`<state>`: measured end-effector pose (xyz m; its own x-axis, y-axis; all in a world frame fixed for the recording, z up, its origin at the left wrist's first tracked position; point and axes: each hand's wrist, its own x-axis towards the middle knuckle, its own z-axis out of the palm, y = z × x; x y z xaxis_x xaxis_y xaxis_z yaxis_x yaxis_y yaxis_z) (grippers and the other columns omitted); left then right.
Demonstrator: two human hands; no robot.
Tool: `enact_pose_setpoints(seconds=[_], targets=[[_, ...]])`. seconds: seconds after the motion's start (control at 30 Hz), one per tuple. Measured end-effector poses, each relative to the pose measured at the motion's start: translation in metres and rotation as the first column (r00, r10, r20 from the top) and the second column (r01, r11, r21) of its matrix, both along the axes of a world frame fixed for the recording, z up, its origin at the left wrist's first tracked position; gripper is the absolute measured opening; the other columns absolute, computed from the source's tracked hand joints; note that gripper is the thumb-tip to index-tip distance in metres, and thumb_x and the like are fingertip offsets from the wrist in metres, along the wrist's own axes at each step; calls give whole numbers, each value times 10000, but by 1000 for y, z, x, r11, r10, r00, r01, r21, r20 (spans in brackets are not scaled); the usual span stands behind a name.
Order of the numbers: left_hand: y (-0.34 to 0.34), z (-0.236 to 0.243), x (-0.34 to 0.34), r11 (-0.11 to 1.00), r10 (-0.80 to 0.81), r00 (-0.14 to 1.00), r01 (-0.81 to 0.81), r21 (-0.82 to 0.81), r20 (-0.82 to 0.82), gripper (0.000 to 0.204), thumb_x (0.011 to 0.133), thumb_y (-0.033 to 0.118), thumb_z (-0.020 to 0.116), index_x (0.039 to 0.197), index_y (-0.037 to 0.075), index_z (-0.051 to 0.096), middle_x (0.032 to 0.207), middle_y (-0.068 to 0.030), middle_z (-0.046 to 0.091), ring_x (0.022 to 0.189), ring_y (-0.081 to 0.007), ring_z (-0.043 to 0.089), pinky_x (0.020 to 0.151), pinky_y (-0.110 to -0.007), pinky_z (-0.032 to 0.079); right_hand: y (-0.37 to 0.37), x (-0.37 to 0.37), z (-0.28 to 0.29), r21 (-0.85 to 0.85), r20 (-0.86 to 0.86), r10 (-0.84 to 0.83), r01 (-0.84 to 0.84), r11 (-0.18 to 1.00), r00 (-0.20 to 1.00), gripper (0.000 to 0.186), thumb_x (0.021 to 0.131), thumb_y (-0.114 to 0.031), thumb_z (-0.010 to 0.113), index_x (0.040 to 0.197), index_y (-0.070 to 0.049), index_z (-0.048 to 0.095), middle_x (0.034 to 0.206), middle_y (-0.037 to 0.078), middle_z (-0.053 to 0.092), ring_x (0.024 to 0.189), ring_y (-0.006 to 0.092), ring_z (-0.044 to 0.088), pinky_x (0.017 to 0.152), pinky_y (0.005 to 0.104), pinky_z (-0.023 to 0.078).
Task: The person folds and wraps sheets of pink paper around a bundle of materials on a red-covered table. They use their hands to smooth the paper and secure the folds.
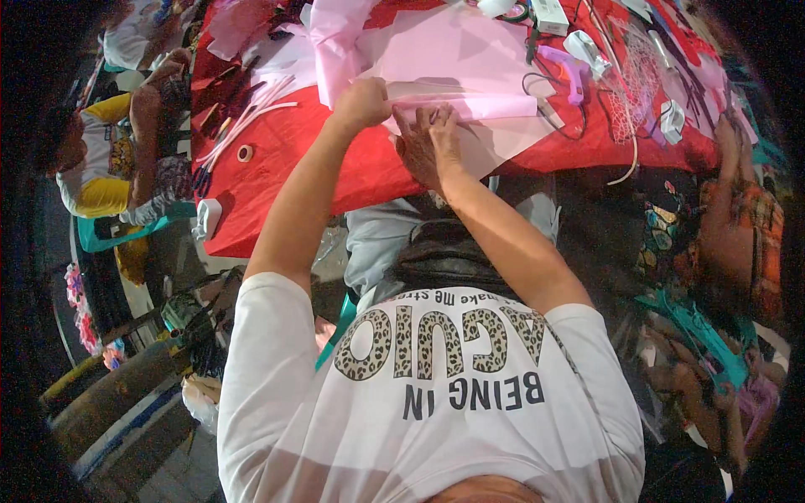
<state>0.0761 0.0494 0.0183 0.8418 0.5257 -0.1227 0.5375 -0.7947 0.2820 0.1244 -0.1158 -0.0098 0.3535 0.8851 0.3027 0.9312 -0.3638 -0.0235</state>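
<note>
A large sheet of pale pink wrapping paper (pixel 457 54) lies on the red-covered table in front of me, with its near edge folded over into a narrow band. My left hand (pixel 362 102) is closed on the paper at the left end of this fold, beside a raised, crumpled part of the pink sheet. To its right, my right hand (pixel 429 138) rests on the band with its fingers stretched along the fold and its thumb apart. A paler layer of paper (pixel 511 142) shows beneath the fold, reaching toward the table's near edge.
A purple glue gun (pixel 573 77) with a dark cord lies right of the paper, near pink netting (pixel 633 92). Pale sticks (pixel 243 126) and a tape roll (pixel 245 152) lie to the left. Other people sit at both sides; one wears a yellow-sleeved shirt (pixel 105 197).
</note>
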Motion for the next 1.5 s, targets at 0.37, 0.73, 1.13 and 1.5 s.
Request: enact_pose_setpoints(seconds=[0.37,0.73,1.13,1.5], targets=[[14,-4,4,887,173,984,-175,-428,-43,289,651,285,676,620,-2,655,560,-111,606,506,-185,576,528,-342,459,-1,-4,3,-27,6,-26,26,999,1000,572,892,-471,364,1371,-160,332,1136,283,468,1056,518,444,892,605,305],[20,-19,3,797,309,951,-268,-542,-17,256,654,227,609,690,-22,652,603,-109,609,545,-173,570,532,-307,456,8,-6,-17,49,38,-67,65,997,997,569,891,-497,338,1366,-184,345,1124,277,463,1044,500,411,880,597,295],[23,-22,-6,724,268,963,-186,-664,23,249,734,220,650,777,-25,669,639,-60,624,535,-128,556,514,-260,453,5,-5,-6,-53,41,-43,45,998,998,542,878,-497,359,1331,-203,395,1102,244,453,1057,473,396,897,592,280],[14,-16,-4,830,278,960,-224,-510,30,276,694,266,717,695,-7,677,579,-51,605,499,-126,540,468,-280,431,9,-7,10,-142,-11,-80,78,987,997,634,856,-557,370,1366,-181,349,1094,237,495,1039,485,429,856,597,327]])
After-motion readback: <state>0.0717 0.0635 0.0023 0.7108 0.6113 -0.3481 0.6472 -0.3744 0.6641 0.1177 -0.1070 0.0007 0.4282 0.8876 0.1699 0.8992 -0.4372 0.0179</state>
